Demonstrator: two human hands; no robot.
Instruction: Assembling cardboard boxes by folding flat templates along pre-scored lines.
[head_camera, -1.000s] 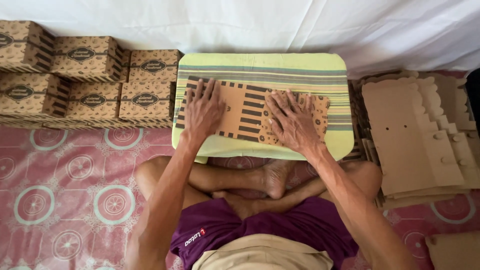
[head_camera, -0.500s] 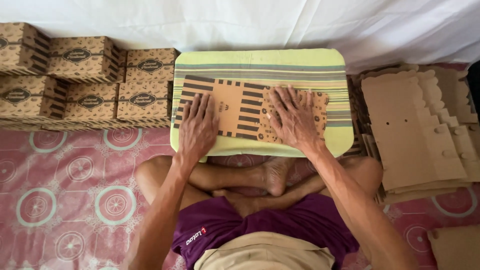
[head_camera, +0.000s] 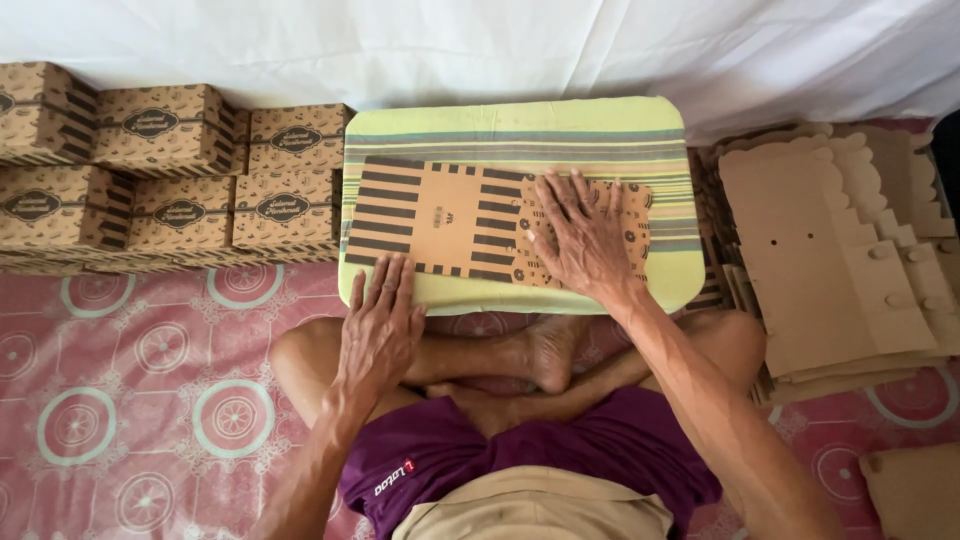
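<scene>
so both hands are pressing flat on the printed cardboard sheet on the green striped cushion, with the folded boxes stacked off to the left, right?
Not quite. Only the right hand presses flat on the printed cardboard sheet. The left hand sits at the near edge of the green striped cushion, off the sheet. The folded boxes are stacked to the left, as the head view shows.

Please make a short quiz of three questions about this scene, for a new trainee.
1. True or false: the right hand lies flat on the printed cardboard sheet.
2. Where is the left hand? A) on the folded boxes B) at the near edge of the striped cushion C) on the stack of flat blanks
3. Fill in: the folded boxes stand on the person's ___ side, and the stack of flat blanks lies on the other side.

Key: 1 true; 2 B; 3 left.
</scene>
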